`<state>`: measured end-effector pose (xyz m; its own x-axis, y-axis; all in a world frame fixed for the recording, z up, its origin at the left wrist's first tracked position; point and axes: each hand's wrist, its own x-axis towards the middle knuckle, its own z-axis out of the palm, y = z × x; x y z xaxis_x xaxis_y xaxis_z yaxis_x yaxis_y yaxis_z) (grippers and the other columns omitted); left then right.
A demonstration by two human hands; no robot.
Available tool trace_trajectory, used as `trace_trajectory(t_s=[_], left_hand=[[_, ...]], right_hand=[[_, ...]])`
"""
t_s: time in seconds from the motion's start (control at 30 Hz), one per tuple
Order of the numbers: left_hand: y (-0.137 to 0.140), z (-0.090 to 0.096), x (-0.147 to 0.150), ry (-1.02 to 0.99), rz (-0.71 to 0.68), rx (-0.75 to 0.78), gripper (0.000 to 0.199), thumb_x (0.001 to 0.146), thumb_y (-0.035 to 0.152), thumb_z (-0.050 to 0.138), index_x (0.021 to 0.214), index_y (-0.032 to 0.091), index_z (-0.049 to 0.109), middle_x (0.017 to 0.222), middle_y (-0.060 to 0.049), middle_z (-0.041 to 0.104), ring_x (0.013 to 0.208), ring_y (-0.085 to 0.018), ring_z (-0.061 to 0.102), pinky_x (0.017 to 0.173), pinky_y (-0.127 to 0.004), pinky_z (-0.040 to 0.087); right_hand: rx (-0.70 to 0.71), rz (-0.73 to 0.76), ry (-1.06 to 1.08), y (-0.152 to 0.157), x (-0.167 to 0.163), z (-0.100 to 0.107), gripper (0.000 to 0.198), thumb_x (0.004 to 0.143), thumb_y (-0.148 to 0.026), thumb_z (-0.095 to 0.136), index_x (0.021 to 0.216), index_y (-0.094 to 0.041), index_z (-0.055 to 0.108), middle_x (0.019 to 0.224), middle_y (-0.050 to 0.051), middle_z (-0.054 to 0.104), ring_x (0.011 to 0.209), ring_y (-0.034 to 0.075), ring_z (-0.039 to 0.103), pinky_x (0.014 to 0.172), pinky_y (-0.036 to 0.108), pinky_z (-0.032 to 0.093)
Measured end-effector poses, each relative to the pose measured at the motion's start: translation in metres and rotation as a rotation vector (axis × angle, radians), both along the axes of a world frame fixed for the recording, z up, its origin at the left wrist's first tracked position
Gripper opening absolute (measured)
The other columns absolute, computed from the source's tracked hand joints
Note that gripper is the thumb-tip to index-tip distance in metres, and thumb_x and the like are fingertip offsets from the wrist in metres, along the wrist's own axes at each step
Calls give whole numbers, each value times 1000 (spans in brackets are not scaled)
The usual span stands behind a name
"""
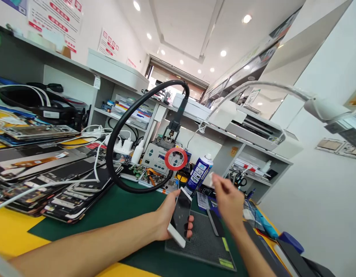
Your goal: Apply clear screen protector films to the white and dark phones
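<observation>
While the left hand (164,220) grips a white-ended phone (181,215) above the left edge of a black perforated mat (202,240), its palm hidden behind it, the right hand (231,198), curled closed, blurs near a blue spray can (199,172), anything pinched there indistinct. Stacked phone screens (76,188) crowd toward the bench's (10,240) left edge, partly out of view.

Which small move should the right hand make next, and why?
Perhaps the right hand should move toward the phone: the left hand holds it with its dark front facing up, showing pale spots or reflections, while the right hand is raised apart from it. Whether it pinches something is unclear.
</observation>
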<state>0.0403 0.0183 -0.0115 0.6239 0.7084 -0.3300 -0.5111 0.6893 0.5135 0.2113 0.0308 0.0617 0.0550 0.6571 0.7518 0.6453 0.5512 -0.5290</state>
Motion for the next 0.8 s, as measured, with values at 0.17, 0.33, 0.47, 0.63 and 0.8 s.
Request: trace_trajectory(t_s=[0.17, 0.33, 0.47, 0.63, 0.8], left_hand=[[1, 2, -4, 14, -39, -45, 65, 85, 74, 26, 87, 16, 55, 61, -11, 60, 52, -24, 58, 47, -35, 50], [-2, 6, -5, 24, -58, -22, 66, 87, 72, 21, 87, 15, 55, 63, -13, 61, 50, -25, 59, 47, -36, 50], [-4, 9, -7, 34, -51, -27, 67, 88, 71, 20, 89, 14, 56, 62, -13, 61, 49, -25, 58, 45, -36, 50], [-7, 12, -9, 57, -48, -38, 72, 88, 71, 23, 92, 8, 59, 60, -13, 60, 47, -24, 58, 45, -35, 50], [-8, 13, -9, 54, -36, -59, 72, 88, 69, 25, 94, 7, 60, 59, -13, 60, 47, -24, 57, 45, -36, 50]], right_hand=[[-135, -71, 53, 68, 7, 87, 34, 79, -41, 65, 94, -13, 77, 70, 5, 69, 58, 17, 58, 55, 29, 44], [-350, -34, 6, 102, -11, 104, 15, 75, -25, 74, 74, -11, 72, 57, 0, 62, 48, 12, 51, 42, 24, 37], [-477, -88, 35, 109, -18, 91, 18, 91, -30, 64, 88, -12, 64, 72, -2, 62, 53, 8, 55, 48, 20, 46], [-526, -107, 69, 111, -17, 88, 20, 95, -32, 60, 97, -12, 63, 82, 0, 63, 61, 9, 59, 54, 22, 51], [-501, -65, 63, 106, -14, 89, 20, 86, -29, 67, 76, -12, 62, 60, -2, 59, 47, 9, 53, 44, 21, 44]])
